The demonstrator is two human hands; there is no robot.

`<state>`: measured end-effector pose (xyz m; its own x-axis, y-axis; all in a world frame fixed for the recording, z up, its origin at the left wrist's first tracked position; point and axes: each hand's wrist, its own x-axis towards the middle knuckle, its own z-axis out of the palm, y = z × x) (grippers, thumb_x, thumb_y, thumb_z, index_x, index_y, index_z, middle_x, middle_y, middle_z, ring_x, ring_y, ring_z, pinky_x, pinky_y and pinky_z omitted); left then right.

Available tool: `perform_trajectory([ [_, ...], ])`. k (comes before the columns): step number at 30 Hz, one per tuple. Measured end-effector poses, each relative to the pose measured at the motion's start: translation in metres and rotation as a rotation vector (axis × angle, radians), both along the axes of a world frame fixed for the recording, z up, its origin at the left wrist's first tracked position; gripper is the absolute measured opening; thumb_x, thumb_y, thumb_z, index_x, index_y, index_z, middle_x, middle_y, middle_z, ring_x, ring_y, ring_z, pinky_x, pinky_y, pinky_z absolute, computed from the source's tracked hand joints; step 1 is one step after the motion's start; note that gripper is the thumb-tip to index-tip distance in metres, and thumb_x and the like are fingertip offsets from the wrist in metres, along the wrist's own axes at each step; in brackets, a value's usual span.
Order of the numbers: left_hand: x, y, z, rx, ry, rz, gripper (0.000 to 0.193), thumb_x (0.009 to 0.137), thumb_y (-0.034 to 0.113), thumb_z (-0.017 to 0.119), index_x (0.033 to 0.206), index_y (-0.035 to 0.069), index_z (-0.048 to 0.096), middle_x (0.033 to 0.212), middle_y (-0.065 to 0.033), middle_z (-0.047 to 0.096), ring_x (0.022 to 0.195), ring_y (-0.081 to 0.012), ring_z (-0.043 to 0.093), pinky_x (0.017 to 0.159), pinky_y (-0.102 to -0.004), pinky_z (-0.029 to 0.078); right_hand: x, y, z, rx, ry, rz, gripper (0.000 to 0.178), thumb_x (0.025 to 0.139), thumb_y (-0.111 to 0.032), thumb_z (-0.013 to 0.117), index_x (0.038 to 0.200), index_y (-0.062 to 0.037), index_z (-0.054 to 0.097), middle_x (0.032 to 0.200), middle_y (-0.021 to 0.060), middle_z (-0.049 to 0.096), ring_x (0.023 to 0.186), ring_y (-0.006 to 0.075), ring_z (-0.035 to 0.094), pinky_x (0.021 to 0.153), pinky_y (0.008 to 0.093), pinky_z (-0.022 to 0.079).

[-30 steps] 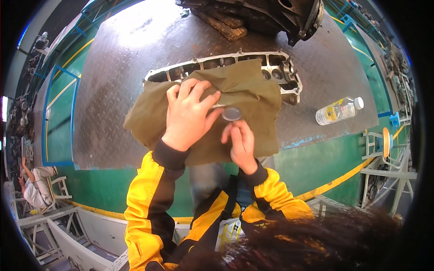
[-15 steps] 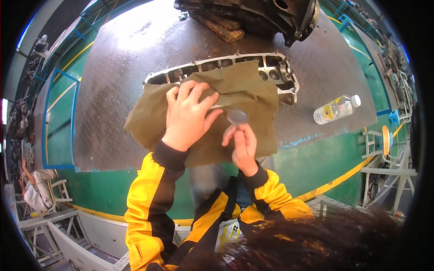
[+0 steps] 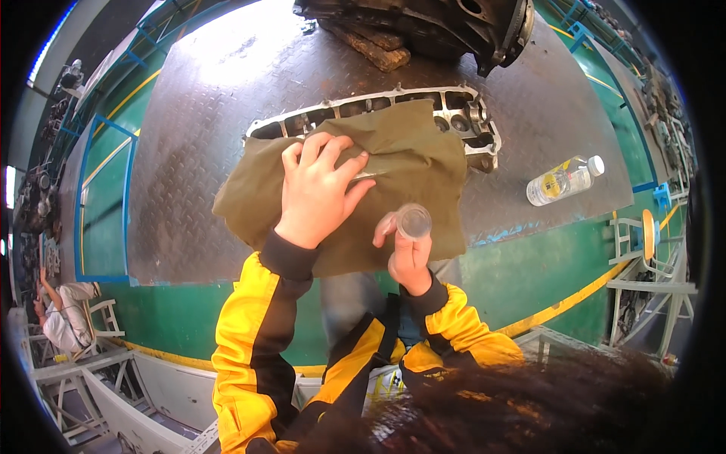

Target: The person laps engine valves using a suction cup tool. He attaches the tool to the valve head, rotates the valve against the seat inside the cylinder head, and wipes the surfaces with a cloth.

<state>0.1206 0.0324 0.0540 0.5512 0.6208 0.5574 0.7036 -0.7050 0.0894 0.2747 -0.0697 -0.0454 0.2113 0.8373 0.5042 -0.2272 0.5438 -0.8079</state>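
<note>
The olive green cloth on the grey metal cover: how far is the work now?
Done: the olive green cloth is spread over most of the grey cast metal cover. In hand: the left hand presses on the cloth, and the right hand holds a small clear round cap. Left: the cover's top edge and right end remain uncovered.

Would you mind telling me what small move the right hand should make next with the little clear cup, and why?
Probably lower the small clear cup toward the olive cloth: the right hand holds it just above the cloth's near edge, while the left hand presses the cloth flat on the metal casting.
</note>
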Motion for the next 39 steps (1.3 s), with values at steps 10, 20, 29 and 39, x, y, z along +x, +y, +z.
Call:
perform_trajectory([
  [10, 0.001, 0.001, 0.0, 0.02, -0.015, -0.01, 0.036, 0.078, 0.03, 0.087, 0.11, 0.017, 0.079, 0.124, -0.0009, 0.068, 0.122, -0.0257, 0.057, 0.103, -0.047, 0.037, -0.002, 0.012, -0.003, -0.166, -0.014, 0.028, 0.021, 0.113, -0.015, 0.048, 0.113, 0.0017, 0.06, 0.082, 0.0078, 0.07, 0.072, 0.0121, 0.063, 0.067, 0.028, 0.053],
  [20, 0.0, -0.003, -0.002, -0.015, -0.024, -0.017, 0.037, 0.076, 0.028, 0.088, 0.11, 0.018, 0.079, 0.124, -0.0007, 0.068, 0.122, -0.0261, 0.057, 0.103, -0.0476, 0.038, -0.003, 0.005, -0.008, -0.152, 0.083, 0.042, 0.019, 0.113, -0.016, 0.049, 0.109, 0.0003, 0.058, 0.082, 0.0088, 0.071, 0.066, 0.0112, 0.061, 0.062, 0.0263, 0.05],
  [29, 0.003, 0.002, -0.001, 0.012, -0.034, -0.016, 0.037, 0.077, 0.028, 0.088, 0.111, 0.018, 0.079, 0.124, -0.0008, 0.068, 0.123, -0.026, 0.057, 0.103, -0.0474, 0.038, -0.005, 0.007, -0.004, -0.071, -0.018, 0.002, 0.019, 0.113, -0.015, 0.048, 0.108, 0.0011, 0.058, 0.08, 0.0086, 0.069, 0.063, 0.0111, 0.059, 0.06, 0.0265, 0.05],
  [39, 0.0, 0.0, -0.002, 0.026, 0.001, -0.015, 0.035, 0.079, 0.032, 0.087, 0.11, 0.018, 0.079, 0.122, -0.0007, 0.068, 0.121, -0.0248, 0.057, 0.102, -0.0474, 0.037, -0.005, 0.013, -0.013, -0.274, 0.028, 0.015, 0.027, 0.113, -0.023, 0.048, 0.106, 0.0012, 0.058, 0.079, 0.0093, 0.069, 0.062, 0.0112, 0.058, 0.058, 0.026, 0.048],
])
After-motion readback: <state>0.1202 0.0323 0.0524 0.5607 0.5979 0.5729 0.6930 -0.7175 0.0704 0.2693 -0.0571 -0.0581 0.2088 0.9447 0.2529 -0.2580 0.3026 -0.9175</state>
